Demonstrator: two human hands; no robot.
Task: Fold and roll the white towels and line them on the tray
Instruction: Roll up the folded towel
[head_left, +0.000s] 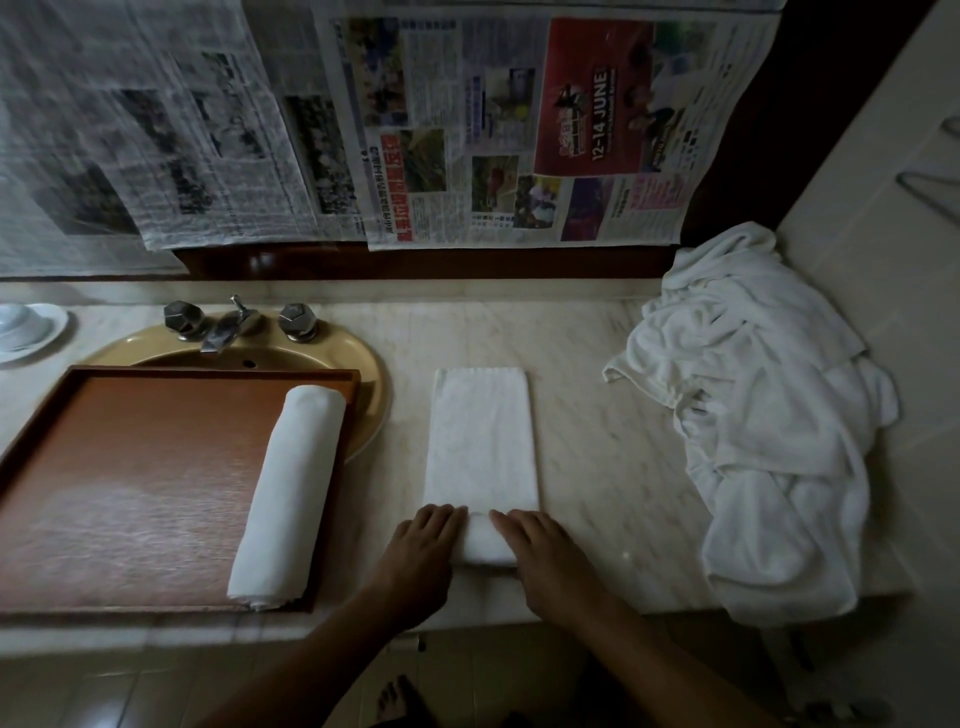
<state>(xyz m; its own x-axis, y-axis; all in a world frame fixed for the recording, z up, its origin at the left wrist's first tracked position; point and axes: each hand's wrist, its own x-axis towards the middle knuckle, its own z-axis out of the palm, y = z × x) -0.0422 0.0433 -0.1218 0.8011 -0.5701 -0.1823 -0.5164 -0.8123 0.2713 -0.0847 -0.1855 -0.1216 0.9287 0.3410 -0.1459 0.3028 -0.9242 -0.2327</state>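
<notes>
Now the long narrow folded white towel (480, 441) lies flat on the pale marble counter (597, 415), stretching away beyond the fingertips, its near end wound into a short fat roll under both hands. The left hand (415, 551) and right hand (545, 556) rest on top of that roll, fingers (447, 519) laid forward nearly straight and pressing on the cloth, not closed round it. Left of the fingers, a finished rolled white towel (288, 499) lies along the right edge of the brown wooden tray (130, 493), which sits partly over a yellow oval basin (371, 395) with a metal tap (223, 327). Well to the right of the fingers is a loose heap of white towels (753, 415). Sheets of newspaper (467, 130) hang on the wall beyond.
</notes>
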